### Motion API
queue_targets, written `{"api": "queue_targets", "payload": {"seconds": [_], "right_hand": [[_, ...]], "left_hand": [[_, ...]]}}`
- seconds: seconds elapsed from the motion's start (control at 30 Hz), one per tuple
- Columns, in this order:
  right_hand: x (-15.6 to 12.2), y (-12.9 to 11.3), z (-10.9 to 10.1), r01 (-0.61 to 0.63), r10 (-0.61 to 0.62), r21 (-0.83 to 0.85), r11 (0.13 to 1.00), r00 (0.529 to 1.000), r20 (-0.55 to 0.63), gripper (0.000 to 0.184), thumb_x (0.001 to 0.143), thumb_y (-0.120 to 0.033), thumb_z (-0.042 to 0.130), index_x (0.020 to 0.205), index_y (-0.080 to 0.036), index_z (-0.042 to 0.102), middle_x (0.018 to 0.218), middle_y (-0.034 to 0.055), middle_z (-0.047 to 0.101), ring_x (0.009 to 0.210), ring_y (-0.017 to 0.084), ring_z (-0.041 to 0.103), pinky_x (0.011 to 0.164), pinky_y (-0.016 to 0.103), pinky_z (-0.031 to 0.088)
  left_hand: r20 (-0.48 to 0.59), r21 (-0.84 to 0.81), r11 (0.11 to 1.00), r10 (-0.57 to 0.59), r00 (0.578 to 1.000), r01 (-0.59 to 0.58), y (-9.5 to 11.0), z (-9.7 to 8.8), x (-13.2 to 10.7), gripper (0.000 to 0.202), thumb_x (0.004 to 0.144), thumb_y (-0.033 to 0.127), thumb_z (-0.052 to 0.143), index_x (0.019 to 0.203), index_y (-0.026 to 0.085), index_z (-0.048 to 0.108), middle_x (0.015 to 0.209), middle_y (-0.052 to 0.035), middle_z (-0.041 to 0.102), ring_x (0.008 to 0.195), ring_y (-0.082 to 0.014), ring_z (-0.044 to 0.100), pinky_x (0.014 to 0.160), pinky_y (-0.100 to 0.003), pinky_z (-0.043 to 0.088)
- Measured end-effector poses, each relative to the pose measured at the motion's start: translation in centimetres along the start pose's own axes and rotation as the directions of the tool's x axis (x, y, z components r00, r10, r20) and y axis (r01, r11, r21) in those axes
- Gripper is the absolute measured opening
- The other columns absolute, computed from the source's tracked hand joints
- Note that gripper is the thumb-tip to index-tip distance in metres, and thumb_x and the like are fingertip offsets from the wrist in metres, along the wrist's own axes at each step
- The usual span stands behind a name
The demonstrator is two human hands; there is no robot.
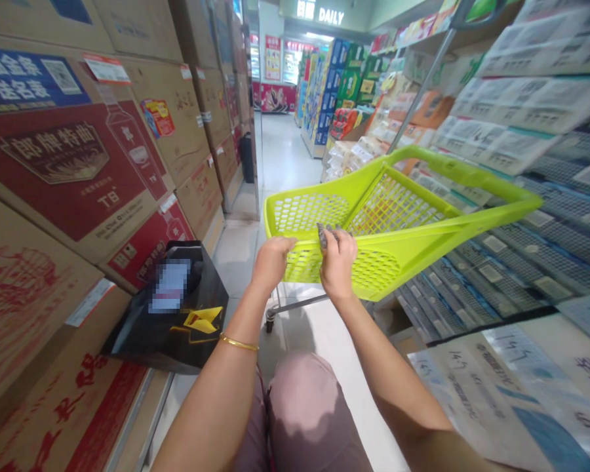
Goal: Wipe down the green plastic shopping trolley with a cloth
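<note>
A lime-green plastic shopping cart [423,246] with perforated basket walls stands in front of me, its handle end towards the right. My left hand [271,263] is closed on the near rim by the left corner, a gold bangle on its wrist. Beside it, my right hand [339,262] presses a small grey, crumpled cloth [322,236] against the same rim. Most of the cloth is hidden under the fingers. The part of the basket that shows holds no goods.
Stacked cardboard cartons [73,157] line the left. A black box [177,328] juts out at lower left. Packaged goods [511,98] fill the right side, above labelled packs [511,387]. The tiled aisle [288,141] runs ahead past more shelves [332,92].
</note>
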State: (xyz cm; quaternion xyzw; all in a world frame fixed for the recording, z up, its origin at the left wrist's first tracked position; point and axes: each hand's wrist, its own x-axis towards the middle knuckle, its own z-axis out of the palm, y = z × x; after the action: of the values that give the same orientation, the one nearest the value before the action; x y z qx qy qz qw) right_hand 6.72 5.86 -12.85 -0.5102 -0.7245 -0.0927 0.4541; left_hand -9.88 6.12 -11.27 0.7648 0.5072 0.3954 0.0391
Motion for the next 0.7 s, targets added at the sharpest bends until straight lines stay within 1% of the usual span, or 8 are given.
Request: {"api": "queue_targets", "payload": {"seconds": [0.07, 0.1, 0.13, 0.23, 0.37, 0.47, 0.57, 0.7], "right_hand": [[-0.3, -2.1, 1.3, 0.048, -0.049, 0.018, 0.999, 0.997, 0.057, 0.047, 0.090, -0.021, 0.033, 0.135, -0.028, 0.045, 0.125, 0.0128, 0.052, 0.126, 0.028, 0.038, 0.107, 0.057, 0.030], [-0.4, -3.1, 1.9, 0.081, -0.083, 0.024, 0.996, 0.994, 0.071, 0.048, 0.090, -0.021, 0.033, 0.136, -0.028, 0.043, 0.126, 0.0122, 0.052, 0.126, 0.028, 0.039, 0.108, 0.057, 0.028], [-0.6, -3.9, 2.4, 0.078, -0.079, 0.019, 0.997, 0.995, 0.063, 0.048, 0.091, -0.022, 0.033, 0.138, -0.027, 0.042, 0.127, 0.0124, 0.051, 0.128, 0.028, 0.037, 0.109, 0.058, 0.027], [-0.8, -4.5, 3.0, 0.107, -0.106, -0.017, 0.994, 0.992, 0.061, 0.049, 0.091, -0.024, 0.033, 0.140, -0.024, 0.039, 0.131, 0.0129, 0.049, 0.131, 0.029, 0.033, 0.110, 0.056, 0.026], [-0.5, -2.5, 2.3, 0.265, -0.252, -0.056, 0.963, 0.951, 0.178, 0.049, 0.092, -0.018, 0.030, 0.138, -0.023, 0.041, 0.131, 0.0112, 0.050, 0.131, 0.025, 0.034, 0.113, 0.052, 0.024], [-0.3, -0.8, 1.5, 0.281, -0.263, -0.065, 0.958, 0.942, 0.207, 0.050, 0.091, -0.015, 0.029, 0.138, -0.027, 0.041, 0.131, 0.0091, 0.051, 0.130, 0.024, 0.035, 0.113, 0.052, 0.025], [-0.3, 0.9, 0.5, 0.238, -0.227, -0.065, 0.969, 0.963, 0.148, 0.049, 0.092, -0.017, 0.030, 0.138, -0.029, 0.040, 0.130, 0.0094, 0.051, 0.130, 0.024, 0.035, 0.111, 0.054, 0.027], [-0.4, 2.4, -0.7, 0.141, -0.139, -0.089, 0.986, 0.990, 0.024, 0.050, 0.091, -0.015, 0.029, 0.139, -0.027, 0.039, 0.130, 0.0120, 0.050, 0.132, 0.025, 0.033, 0.109, 0.054, 0.030]], "left_hand": [[0.004, -0.001, 1.000, 0.010, 1.000, -0.010, 0.2, -0.1, 0.0, 0.029, 0.083, 0.009, 0.040, 0.084, 0.016, 0.068, 0.087, -0.0074, 0.071, 0.083, -0.0184, 0.063, 0.081, -0.032, 0.050], [0.005, -0.002, 1.000, 0.014, 1.000, -0.014, 0.3, -0.2, 0.0, 0.029, 0.082, 0.008, 0.040, 0.078, 0.015, 0.067, 0.082, -0.0074, 0.070, 0.079, -0.0180, 0.062, 0.078, -0.031, 0.050], [0.003, -0.007, 1.000, 0.017, 1.000, -0.017, 0.4, -0.3, 0.0, 0.028, 0.081, 0.007, 0.039, 0.074, 0.015, 0.066, 0.079, -0.0074, 0.069, 0.077, -0.0175, 0.061, 0.076, -0.030, 0.049], [-0.009, -0.022, 0.999, 0.027, 1.000, -0.028, 0.5, -0.6, 0.0, 0.027, 0.079, 0.005, 0.039, 0.071, 0.015, 0.063, 0.078, -0.0070, 0.068, 0.075, -0.0169, 0.060, 0.073, -0.028, 0.048], [0.003, 0.020, 1.000, 0.013, 1.000, -0.013, 0.4, -0.6, 0.1, 0.028, 0.080, 0.004, 0.039, 0.070, 0.015, 0.063, 0.077, -0.0073, 0.067, 0.076, -0.0175, 0.060, 0.075, -0.028, 0.048], [0.014, -0.002, 1.000, 0.031, 0.999, -0.031, 0.2, -0.4, 0.1, 0.029, 0.083, 0.006, 0.039, 0.077, 0.015, 0.066, 0.082, -0.0079, 0.069, 0.080, -0.0185, 0.062, 0.078, -0.030, 0.049], [-0.006, -0.033, 0.999, 0.026, 1.000, -0.026, 0.1, 0.1, 0.0, 0.027, 0.087, 0.012, 0.042, 0.092, 0.017, 0.069, 0.092, -0.0070, 0.072, 0.087, -0.0190, 0.064, 0.082, -0.032, 0.050], [-0.052, -0.014, 1.000, -0.024, 0.998, 0.023, -0.3, 0.9, 0.1, 0.025, 0.086, 0.013, 0.047, 0.096, 0.018, 0.071, 0.095, -0.0063, 0.073, 0.089, -0.0197, 0.065, 0.083, -0.033, 0.051]]}}
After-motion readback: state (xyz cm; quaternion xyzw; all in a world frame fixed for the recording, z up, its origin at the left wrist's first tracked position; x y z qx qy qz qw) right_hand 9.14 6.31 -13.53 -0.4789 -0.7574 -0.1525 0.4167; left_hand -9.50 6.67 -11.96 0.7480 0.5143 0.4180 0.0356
